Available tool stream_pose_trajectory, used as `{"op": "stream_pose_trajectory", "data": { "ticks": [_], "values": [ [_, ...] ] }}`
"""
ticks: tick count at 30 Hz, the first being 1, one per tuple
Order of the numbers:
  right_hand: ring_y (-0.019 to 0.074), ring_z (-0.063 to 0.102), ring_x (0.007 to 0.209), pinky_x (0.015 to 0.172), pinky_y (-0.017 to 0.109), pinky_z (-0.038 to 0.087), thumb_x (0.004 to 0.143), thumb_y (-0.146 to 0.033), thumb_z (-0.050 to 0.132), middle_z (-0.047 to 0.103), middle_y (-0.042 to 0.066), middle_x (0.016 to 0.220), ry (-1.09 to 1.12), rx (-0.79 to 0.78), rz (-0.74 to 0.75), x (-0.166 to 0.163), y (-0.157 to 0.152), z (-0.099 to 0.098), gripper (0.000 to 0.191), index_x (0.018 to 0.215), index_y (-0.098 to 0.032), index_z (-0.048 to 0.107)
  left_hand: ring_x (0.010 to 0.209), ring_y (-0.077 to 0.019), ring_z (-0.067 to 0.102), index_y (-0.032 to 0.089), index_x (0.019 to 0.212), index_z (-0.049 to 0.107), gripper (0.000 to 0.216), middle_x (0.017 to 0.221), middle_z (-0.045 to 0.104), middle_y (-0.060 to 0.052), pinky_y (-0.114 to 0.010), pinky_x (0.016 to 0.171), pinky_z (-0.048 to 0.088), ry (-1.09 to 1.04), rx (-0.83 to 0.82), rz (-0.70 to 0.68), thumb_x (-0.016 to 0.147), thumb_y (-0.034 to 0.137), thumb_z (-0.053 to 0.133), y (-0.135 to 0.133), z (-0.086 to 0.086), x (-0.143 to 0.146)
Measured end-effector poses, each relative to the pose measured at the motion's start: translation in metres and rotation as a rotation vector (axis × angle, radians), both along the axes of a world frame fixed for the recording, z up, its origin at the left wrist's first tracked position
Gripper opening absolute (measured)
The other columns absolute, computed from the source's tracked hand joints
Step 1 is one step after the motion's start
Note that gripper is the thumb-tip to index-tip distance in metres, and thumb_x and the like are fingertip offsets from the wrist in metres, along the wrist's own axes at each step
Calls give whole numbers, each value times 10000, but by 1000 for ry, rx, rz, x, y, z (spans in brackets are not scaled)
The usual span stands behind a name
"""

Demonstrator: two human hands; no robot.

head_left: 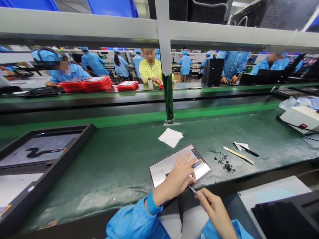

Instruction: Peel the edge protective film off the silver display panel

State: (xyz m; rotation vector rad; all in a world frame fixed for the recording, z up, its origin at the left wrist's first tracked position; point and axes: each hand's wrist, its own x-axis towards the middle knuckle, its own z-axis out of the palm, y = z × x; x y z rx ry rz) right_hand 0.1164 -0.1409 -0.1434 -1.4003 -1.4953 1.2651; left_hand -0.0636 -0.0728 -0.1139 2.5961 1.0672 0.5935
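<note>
A flat silver display panel with a dark border lies tilted on the green bench near its front edge. My left hand rests across it with fingers spread, covering part of the panel's dark strip and orange-edged piece. At the panel's near edge, my right hand pinches a slim pointed metal tool. The tool's tip is close to my left thumb; whether it touches the panel I cannot tell. Black shavings lie right of the panel, beside a pale-handled knife and a black slim tool.
White paper squares lie behind the panel. A black tray with display panels stands at left. At right sits a white box with a red switch and cable. A post rises mid-bench; co-workers sit beyond, near red stacks.
</note>
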Motion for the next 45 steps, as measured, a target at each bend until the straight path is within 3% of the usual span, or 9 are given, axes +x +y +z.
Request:
{"op": "stream_pose_trajectory", "data": {
  "ticks": [8,13,19,23,27,31,35,40,45],
  "values": [
    [55,106,452,438,213,81,697,-822,638,221,-133,501,422,-328,-89,-19,-9,-24,632,781,-202,552,1504,-341,188,173,876,592,179,1511,477,-163,-647,1172,275,74,144,71,896,13,516,-32,-10,-16],
    [46,183,408,425,222,115,760,-784,616,359,-95,476,442,-206,-129,-26,-15,-34,591,695,-208,501,1509,-358,139,138,874,593,155,1517,444,-224,-673,1184,198,144,275,12,912,21,499,-36,-6,2],
    [47,167,429,415,220,103,705,-819,630,307,-95,505,419,-250,-102,-19,-11,-34,634,669,-194,534,1500,-343,215,184,852,603,134,1467,537,-135,-650,1174,256,52,64,60,909,65,578,-10,-4,-1],
    [41,92,438,412,196,78,671,-812,669,213,-135,504,507,-325,-137,-22,-11,-42,625,731,-206,531,1512,-352,162,184,874,584,184,1512,479,-148,-678,1156,268,58,106,131,891,13,516,-29,-8,-15],
    [26,107,404,395,199,71,681,-786,687,297,-122,507,507,-327,-114,-23,-14,-41,605,727,-205,525,1516,-377,95,169,872,565,180,1551,406,-189,-710,1150,239,124,186,98,879,0,502,-45,-7,-5],
    [42,181,415,404,213,91,691,-812,650,316,-93,510,427,-261,-78,-18,-14,-31,633,684,-184,568,1517,-363,114,170,875,568,165,1539,433,-168,-721,1170,153,134,241,89,905,19,508,-38,-7,10],
    [49,117,431,397,204,64,691,-840,616,223,-117,493,415,-320,-59,-17,-12,-34,660,735,-181,609,1472,-335,309,172,1092,590,142,1444,556,-147,-701,1169,206,94,219,172,987,134,502,-44,-12,-11],
    [38,103,420,385,187,42,675,-808,671,253,-128,481,466,-389,-46,-16,-13,-36,649,828,-179,626,1406,-313,434,155,1469,389,577,1439,558,-168,-556,1166,353,28,286,289,992,438,546,-81,-28,-61],
    [32,92,450,413,183,62,695,-772,697,264,-128,507,472,-430,-52,-14,-14,-22,629,824,-159,642,1424,-287,408,151,1473,407,458,1475,521,-158,-471,1129,435,-1,367,324,1030,234,487,-101,-42,-69]
  ]
}}
